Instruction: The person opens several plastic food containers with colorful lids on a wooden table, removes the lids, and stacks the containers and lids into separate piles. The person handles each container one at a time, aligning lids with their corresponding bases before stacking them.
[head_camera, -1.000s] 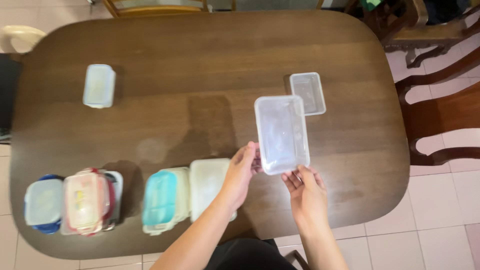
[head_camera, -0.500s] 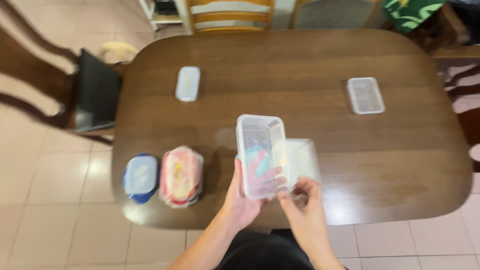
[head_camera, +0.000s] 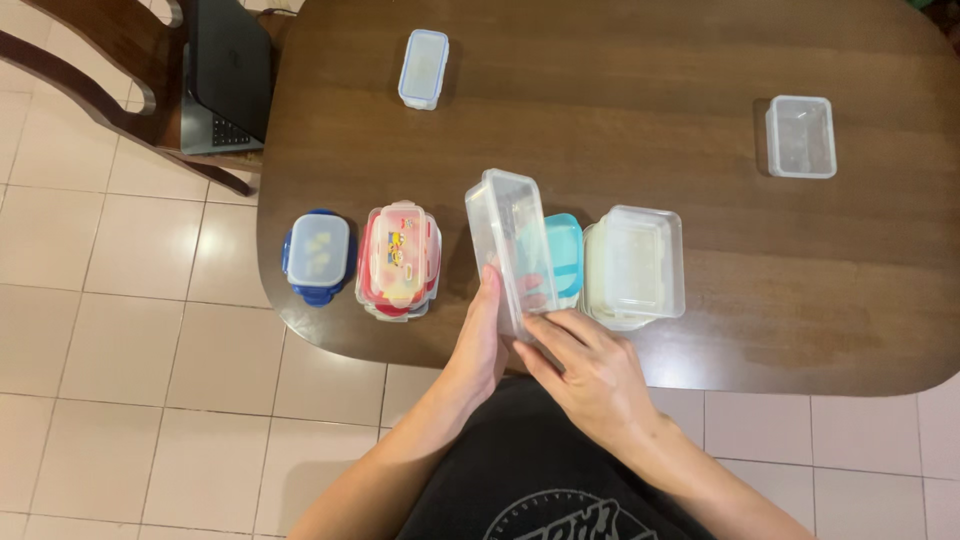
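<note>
Both of my hands have a grip on a clear plastic tub (head_camera: 508, 245), tipped up on its side above the near edge of the counter (head_camera: 640, 110). My left hand (head_camera: 482, 345) clasps its near end from the left, fingers showing through the clear wall. My right hand (head_camera: 590, 372) pinches the near corner from the right, fingers wrapped onto the rim.

Just behind the tub sits a box with a teal lid (head_camera: 563, 255), partly hidden by it. Just beside that, to the right, stands a pale tub (head_camera: 635, 265) with a clear lid. To the left of my hands a red-lidded box (head_camera: 400, 258) rests near the counter's edge, with a blue box (head_camera: 318, 255) next to it. Farther back lie a small blue-rimmed box (head_camera: 424, 67) and, well apart on the right, a small clear tub (head_camera: 801, 136). A laptop (head_camera: 228, 75) lies on a chair (head_camera: 95, 80) off the counter's left end.
</note>
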